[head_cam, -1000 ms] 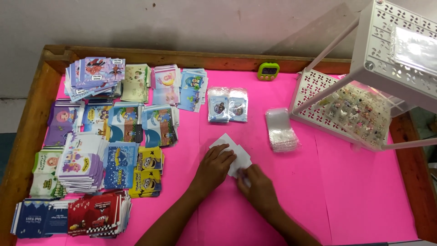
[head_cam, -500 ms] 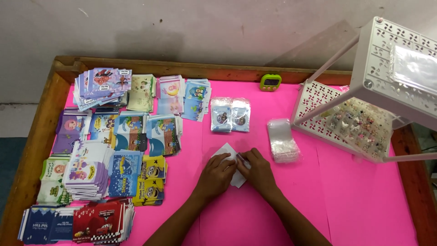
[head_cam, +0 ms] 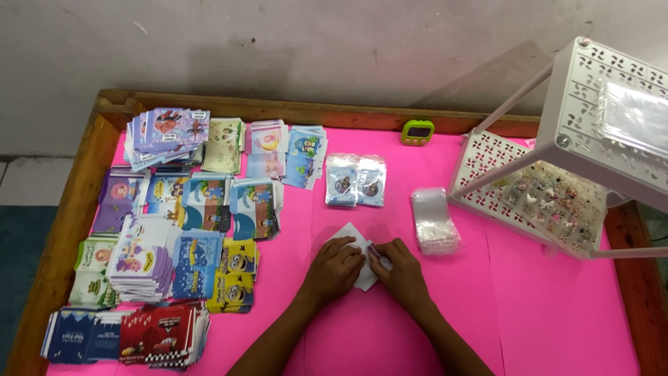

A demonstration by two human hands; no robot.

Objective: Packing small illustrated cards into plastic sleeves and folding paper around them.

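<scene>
On the pink counter (head_cam: 543, 306), near its middle, both hands press down on a white card (head_cam: 350, 235) lying flat. Left hand (head_cam: 334, 268) rests palm-down with fingers curled over the card's left part. Right hand (head_cam: 402, 268) lies just beside it, fingertips pinched at the card's right edge, where a small purple-tinted piece shows between the two hands; what that piece is cannot be told. Most of the card is covered; only its upper corner and a lower edge show.

Above the hands, well apart, two small packets (head_cam: 356, 179) lie side by side, touching. To the right of the hands, near the right hand, a stack of clear bags (head_cam: 433, 221) lies flat. A green timer (head_cam: 417, 131) sits near the counter's far wooden rim (head_cam: 278, 111).

Left portion of the counter carries many card stacks (head_cam: 188, 230) in rows, overlapping, in purple, blue, yellow, red and dark blue.

At right, a white perforated rack (head_cam: 605, 125) stands tilted in view, its lower tray (head_cam: 480, 167) holding many small trinkets (head_cam: 550, 202) under clear film.
</scene>
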